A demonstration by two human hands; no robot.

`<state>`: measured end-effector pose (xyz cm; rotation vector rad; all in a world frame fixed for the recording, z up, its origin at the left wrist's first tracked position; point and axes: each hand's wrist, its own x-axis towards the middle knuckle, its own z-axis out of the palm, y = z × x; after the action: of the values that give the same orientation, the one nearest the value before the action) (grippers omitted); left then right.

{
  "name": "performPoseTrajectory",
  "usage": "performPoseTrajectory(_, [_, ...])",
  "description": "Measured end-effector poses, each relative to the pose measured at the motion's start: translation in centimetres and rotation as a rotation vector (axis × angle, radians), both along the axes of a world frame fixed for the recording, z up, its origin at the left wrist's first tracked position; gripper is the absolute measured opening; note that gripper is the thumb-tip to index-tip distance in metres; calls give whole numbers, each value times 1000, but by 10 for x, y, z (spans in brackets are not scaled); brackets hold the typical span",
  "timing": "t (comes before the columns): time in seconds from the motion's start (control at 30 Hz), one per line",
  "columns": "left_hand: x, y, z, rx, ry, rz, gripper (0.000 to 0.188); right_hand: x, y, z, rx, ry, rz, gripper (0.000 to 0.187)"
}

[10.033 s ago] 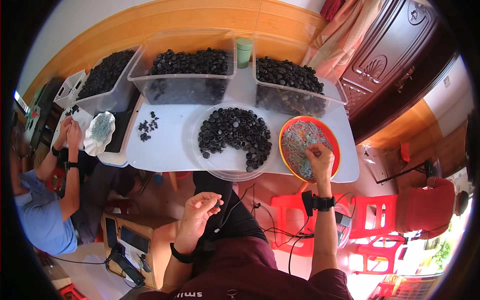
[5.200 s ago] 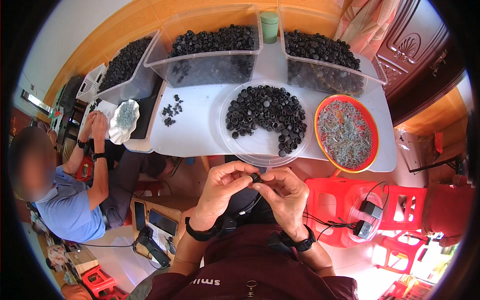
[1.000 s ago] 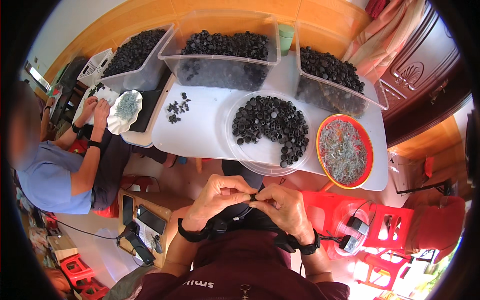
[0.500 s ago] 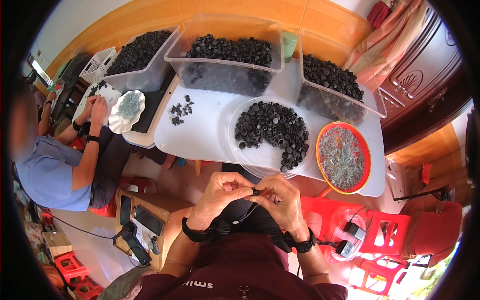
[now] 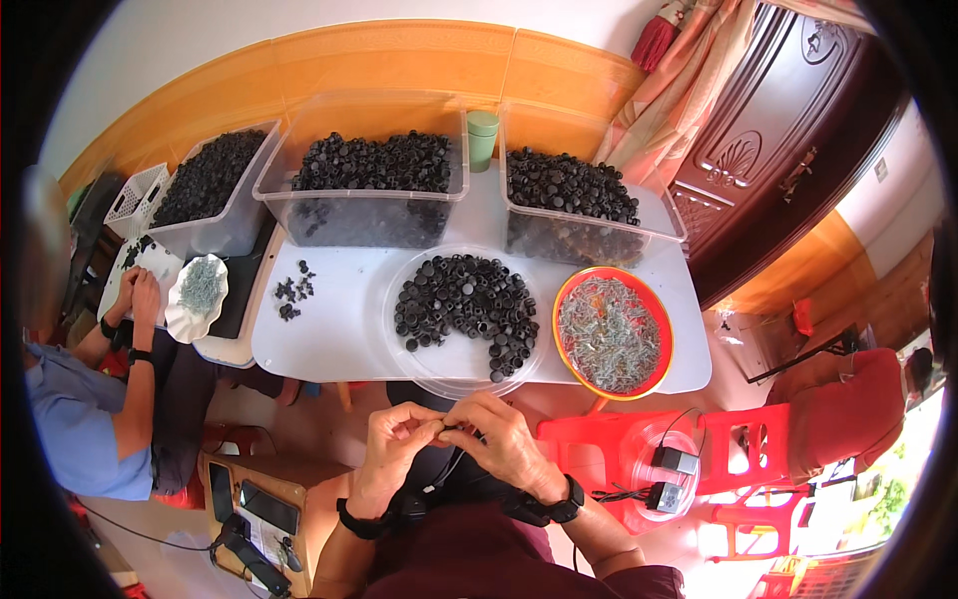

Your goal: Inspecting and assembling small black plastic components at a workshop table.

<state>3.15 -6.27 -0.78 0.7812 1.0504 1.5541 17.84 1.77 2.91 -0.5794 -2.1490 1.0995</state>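
Note:
My left hand (image 5: 391, 447) and my right hand (image 5: 499, 447) meet in front of my body, below the table's near edge. Both are closed, thumbs and fingertips pinched together on a small black cap (image 5: 448, 427) that my fingers mostly cover. Just beyond them a clear round tray (image 5: 423, 372) on the table holds a heap of black caps (image 5: 464, 299), with a gap in the heap's near side. To its right stands a red bowl (image 5: 616, 271) with a yellow edge, full of thin, pale translucent pieces (image 5: 607, 334).
Clear bins (image 5: 374, 228) of black caps line the table's back, by a green cup (image 5: 482, 142). Loose black pieces (image 5: 293, 290) lie left of the tray. A co-worker (image 5: 92, 424) sits at left near a white fluted bowl (image 5: 187, 326). Red stools (image 5: 579, 439) with power adapters stand at right.
My view has shifted, so the table and bins appear lower and further left. My hands stay pinched together; the black cap between them is more covered by my fingers.

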Motion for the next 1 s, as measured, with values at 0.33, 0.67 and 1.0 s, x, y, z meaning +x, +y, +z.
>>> performPoseTrajectory(0.33, [16,-5,-17,-50,-65,66,13,2,-4,-20,-3,-62,-8,16])
performPoseTrajectory(0.67, [21,-14,-31,-86,-133,121,15,-6,-14,-27,-97,-63,-51,15])
performPoseTrajectory(1.0, [7,-28,-8,-142,-148,42,29,-23,125,113,314,205,-405,22])
